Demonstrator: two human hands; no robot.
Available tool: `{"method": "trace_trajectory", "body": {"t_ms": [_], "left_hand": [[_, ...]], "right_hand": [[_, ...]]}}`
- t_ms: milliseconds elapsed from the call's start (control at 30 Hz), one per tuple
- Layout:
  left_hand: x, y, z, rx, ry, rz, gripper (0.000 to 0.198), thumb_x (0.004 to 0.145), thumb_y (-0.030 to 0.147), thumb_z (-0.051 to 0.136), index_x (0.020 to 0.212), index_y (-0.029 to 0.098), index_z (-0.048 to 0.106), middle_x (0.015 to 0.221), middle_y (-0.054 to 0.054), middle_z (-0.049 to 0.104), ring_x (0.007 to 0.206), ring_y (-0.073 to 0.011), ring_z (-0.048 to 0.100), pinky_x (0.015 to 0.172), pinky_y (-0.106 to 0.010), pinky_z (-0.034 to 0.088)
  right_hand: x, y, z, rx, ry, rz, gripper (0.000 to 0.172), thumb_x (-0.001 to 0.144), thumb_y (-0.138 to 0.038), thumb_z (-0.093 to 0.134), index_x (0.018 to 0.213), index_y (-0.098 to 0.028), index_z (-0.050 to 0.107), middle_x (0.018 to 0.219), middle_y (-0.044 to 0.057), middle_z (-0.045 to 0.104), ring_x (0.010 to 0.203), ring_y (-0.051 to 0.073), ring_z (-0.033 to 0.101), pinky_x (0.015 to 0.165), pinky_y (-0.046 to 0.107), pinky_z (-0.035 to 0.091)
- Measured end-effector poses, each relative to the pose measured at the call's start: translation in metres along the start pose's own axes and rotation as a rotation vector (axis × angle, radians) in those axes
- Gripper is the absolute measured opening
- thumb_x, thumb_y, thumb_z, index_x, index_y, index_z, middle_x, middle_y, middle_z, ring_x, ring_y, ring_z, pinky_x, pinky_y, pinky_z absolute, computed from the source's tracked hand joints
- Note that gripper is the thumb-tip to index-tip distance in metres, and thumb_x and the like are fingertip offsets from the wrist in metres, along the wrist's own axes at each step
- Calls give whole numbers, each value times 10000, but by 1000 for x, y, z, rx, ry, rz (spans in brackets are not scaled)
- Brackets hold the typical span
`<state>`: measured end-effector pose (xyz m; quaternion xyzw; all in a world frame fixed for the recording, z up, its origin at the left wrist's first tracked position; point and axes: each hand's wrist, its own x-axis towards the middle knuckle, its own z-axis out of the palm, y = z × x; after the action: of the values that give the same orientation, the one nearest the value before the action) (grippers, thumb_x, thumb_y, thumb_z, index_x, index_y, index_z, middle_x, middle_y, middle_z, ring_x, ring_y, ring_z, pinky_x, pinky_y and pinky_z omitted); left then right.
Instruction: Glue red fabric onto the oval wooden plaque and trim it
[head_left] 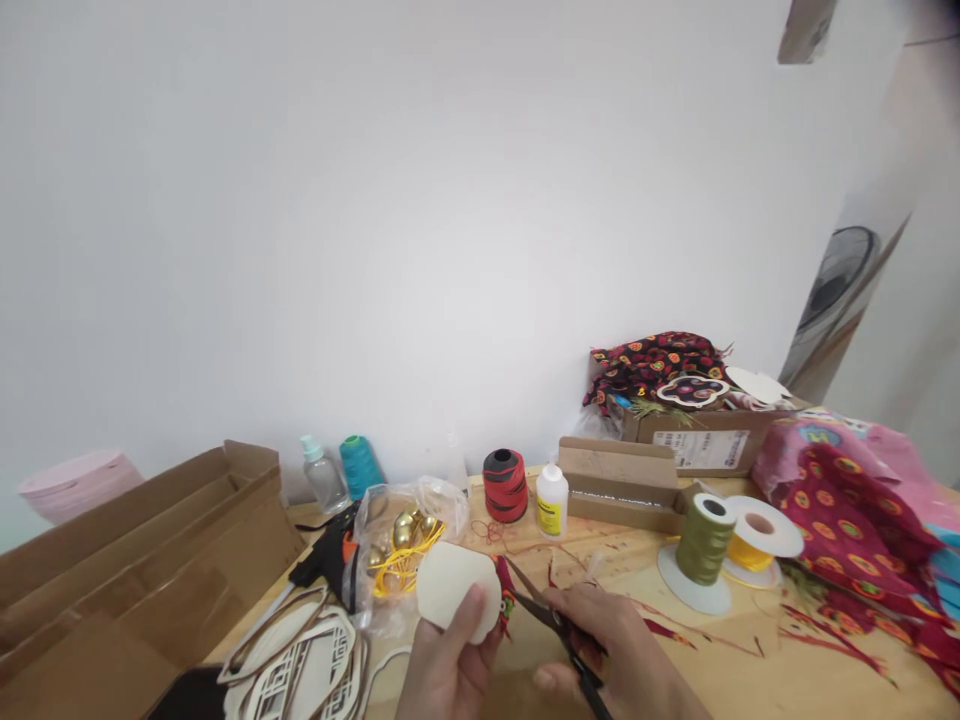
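A flat, cream-coloured rounded panel [442, 580] is pinched in my left hand [457, 650], thumb on its face. Dark red patterned fabric [505, 596] sticks out past the panel's right edge. My right hand [607, 640] grips black-handled scissors [546, 612], whose blades point up and left beside that fabric. Whether the blades touch the cloth I cannot tell. Red scraps and threads [660, 632] lie on the wooden table to the right of my right hand.
Behind my hands stand a red thread spool [505, 487] and a white glue bottle [552, 500]. Green thread [705, 540] and yellow cord [756, 535] are at right, near red fabric [855, 510]. Left are a cardboard box [150, 580], a bag of golden bells [405, 525] and cut-out panels [300, 660].
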<state>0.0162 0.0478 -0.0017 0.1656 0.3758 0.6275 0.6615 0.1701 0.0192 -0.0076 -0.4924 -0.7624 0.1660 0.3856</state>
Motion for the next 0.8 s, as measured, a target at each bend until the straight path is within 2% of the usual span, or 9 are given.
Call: {"method": "trace_trajectory", "body": {"t_ms": [133,233,400,533,700,800], "left_hand": [[-1,4,2,-47,4,88,516,577,-24,678,1026,207,573,714,-8,723,617,-166,678,515,-209,554],[-1,5,2,-84,-10,91,502,586,-6,687,1028,210,587,726,-16,730,641,-167,681,549,-200,557],[-2,-1,-1,-144,-51,8,303,582,58,728,854,174,664,752,-48,736,704,-214,684,616,-270,575],[-2,-7,-2,-198,-24,-79,255,577,19,723,784,160,677,761,-60,738,709,-215,685,619,-280,579],[-2,-11,-8,-220,-26,-166,235,604,27,708,796,160,676,761,-69,737,738,-223,685,647,-287,574],[-4,-14,-10,-200,-6,-222,248,608,48,702,822,169,676,742,-70,736,744,-247,684,579,-265,573]], "right_hand": [[-1,0,5,-65,-75,14,365,732,-479,548,820,-134,627,588,45,602,502,169,532,464,234,370],[-3,4,13,-54,-137,-4,388,757,-516,500,796,-149,618,571,38,604,500,164,540,461,224,356],[-5,7,21,-43,-78,-53,494,781,-605,397,678,-160,586,500,14,545,462,141,506,445,211,322],[-6,4,21,-19,-54,-23,504,789,-609,371,669,-168,583,471,-10,492,417,118,447,405,207,276],[-7,1,20,9,-11,-20,479,796,-593,377,696,-183,603,452,-13,499,404,119,433,400,202,291],[-7,0,20,28,17,-15,468,795,-586,392,719,-185,622,466,-5,529,415,124,452,408,195,319]]}}
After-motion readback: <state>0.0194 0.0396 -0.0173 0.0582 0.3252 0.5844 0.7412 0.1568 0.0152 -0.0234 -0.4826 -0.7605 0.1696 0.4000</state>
